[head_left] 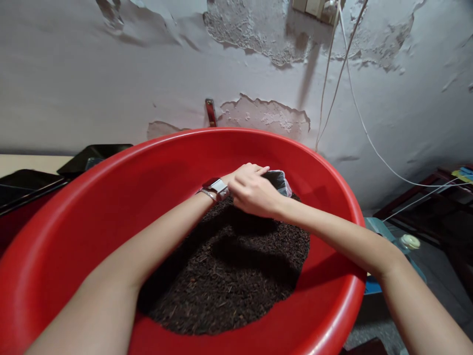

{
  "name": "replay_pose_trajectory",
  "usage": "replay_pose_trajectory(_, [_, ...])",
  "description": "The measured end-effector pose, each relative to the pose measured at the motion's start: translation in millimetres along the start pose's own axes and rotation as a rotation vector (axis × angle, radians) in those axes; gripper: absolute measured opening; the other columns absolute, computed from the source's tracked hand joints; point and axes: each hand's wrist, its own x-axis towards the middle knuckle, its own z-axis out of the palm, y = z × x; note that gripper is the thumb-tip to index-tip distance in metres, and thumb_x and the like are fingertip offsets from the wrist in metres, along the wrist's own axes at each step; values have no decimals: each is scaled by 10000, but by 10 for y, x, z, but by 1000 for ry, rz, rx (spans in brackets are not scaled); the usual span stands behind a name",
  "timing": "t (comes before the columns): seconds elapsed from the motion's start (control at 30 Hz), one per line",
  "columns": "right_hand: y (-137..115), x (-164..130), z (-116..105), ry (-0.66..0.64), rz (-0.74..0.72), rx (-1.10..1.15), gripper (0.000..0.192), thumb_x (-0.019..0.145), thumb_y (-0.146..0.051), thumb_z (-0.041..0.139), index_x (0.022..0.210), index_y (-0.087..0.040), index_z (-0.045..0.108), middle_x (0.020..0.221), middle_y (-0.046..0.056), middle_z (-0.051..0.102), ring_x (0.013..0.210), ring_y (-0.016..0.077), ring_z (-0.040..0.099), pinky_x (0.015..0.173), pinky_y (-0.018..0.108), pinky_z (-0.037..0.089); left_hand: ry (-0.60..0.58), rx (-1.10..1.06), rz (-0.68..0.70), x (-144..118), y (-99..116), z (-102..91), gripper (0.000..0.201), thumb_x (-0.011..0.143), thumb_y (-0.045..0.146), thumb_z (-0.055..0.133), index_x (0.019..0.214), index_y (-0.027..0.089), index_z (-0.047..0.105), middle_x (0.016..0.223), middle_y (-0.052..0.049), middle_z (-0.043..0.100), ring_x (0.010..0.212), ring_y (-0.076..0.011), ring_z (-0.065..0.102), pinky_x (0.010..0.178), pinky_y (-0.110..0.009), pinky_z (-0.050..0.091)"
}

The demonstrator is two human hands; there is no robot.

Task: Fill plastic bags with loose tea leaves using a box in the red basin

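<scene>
A large red tub [81,212] holds a heap of dark brown, soil-like loose matter with small chips [221,281]. My left hand [246,170], with a watch [217,186] at its wrist, reaches over the heap. It is partly hidden behind my right hand, and a finger shows stretched out toward a small plastic bag [285,185]. My right hand [256,195] crosses in front with curled fingers close against my left hand, beside the watch. What its fingertips hold or touch is hidden. The bag stands at the heap's far side, its mouth open and dark inside.
Black trays [92,158] stand left of the tub on a pale surface [33,162]. Behind is a wall with peeling paint [258,113], where white cables [351,84] hang. A lidded jar [409,241] and blue items are at right, near a dark rack [417,197].
</scene>
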Motion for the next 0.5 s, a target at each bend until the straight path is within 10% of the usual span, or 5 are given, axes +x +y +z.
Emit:
replay_pose_trajectory(0.2, [-382, -286, 567, -227, -559, 98, 385, 934, -375, 213, 963, -177, 542, 918, 85, 578, 869, 186, 510, 741, 316, 412, -36, 27, 68, -23, 47, -63, 517, 914, 470, 260, 929, 187, 692, 898, -68, 701, 764, -182, 618, 657, -224, 411])
replay_pose_trajectory(0.5, [-252, -241, 977, -320, 169, 464, 739, 850, -630, 267, 1392, -128, 224, 1404, 211, 288, 1323, 302, 233, 1016, 442, 286, -59, 21, 44, -5, 55, -64, 541, 909, 470, 237, 1006, 172, 678, 977, -90, 686, 832, -206, 618, 708, -246, 408])
